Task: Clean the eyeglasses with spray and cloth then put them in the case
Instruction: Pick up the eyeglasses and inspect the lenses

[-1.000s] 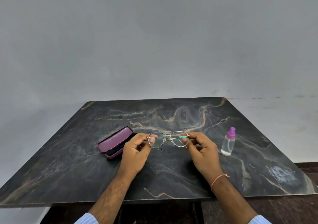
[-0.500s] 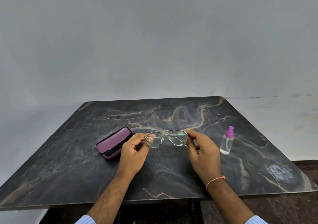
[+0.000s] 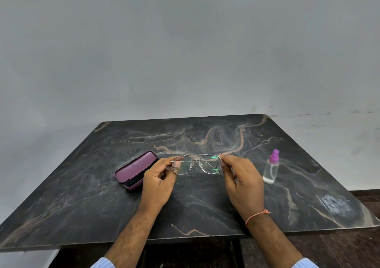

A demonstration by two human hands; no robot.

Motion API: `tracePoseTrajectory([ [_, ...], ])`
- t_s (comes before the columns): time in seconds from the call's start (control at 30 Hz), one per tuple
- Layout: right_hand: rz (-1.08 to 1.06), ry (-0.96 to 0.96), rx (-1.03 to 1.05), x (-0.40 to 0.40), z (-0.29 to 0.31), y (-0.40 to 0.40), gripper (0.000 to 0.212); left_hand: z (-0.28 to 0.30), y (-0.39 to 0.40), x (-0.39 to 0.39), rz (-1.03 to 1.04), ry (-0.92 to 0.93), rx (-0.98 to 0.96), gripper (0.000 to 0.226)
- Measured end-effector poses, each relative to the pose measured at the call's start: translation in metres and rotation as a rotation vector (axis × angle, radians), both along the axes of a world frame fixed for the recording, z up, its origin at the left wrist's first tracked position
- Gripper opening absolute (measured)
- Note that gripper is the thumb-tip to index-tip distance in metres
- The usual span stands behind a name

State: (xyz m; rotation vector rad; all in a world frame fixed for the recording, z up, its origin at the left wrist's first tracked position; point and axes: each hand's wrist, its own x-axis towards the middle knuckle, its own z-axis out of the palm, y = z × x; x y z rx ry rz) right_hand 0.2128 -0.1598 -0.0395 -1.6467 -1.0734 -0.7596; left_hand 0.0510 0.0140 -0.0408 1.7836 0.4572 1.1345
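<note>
Thin metal-framed eyeglasses (image 3: 197, 163) are held up over the middle of the dark marble table (image 3: 205, 195), lenses facing away from me. My left hand (image 3: 159, 180) pinches the left end of the frame, and my right hand (image 3: 241, 182) pinches the right end. A purple eyeglass case (image 3: 134, 168) lies slightly ajar just left of my left hand. Right of my right hand stands a small clear spray bottle (image 3: 271, 168) with a purple top. No cloth is visible.
The table's front edge (image 3: 185, 240) runs close to my forearms. A plain grey wall (image 3: 185, 51) rises behind the table. Dark floor (image 3: 366, 197) shows at the right.
Both hands have kept their hold on the eyeglasses and barely moved. The view shifted slightly between frames; case and bottle stay put.
</note>
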Motion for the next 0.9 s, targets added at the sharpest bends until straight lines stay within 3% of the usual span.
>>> tracePoseTrajectory([
  [0.27, 0.018, 0.003, -0.011, 0.0013, -0.0025, -0.0008, 0.023, 0.0011, 0.0003, -0.0022, 0.027, 0.005, 0.030, 0.027],
  [0.63, 0.036, 0.006, 0.001, 0.0012, -0.0026, -0.0007, 0.022, 0.0026, -0.0068, -0.0017, 0.158, 0.027, 0.313, 0.019],
  [0.9, 0.041, 0.007, 0.018, 0.0016, -0.0027, -0.0010, 0.023, -0.0046, -0.0088, -0.0031, 0.129, 0.054, 0.241, 0.037],
])
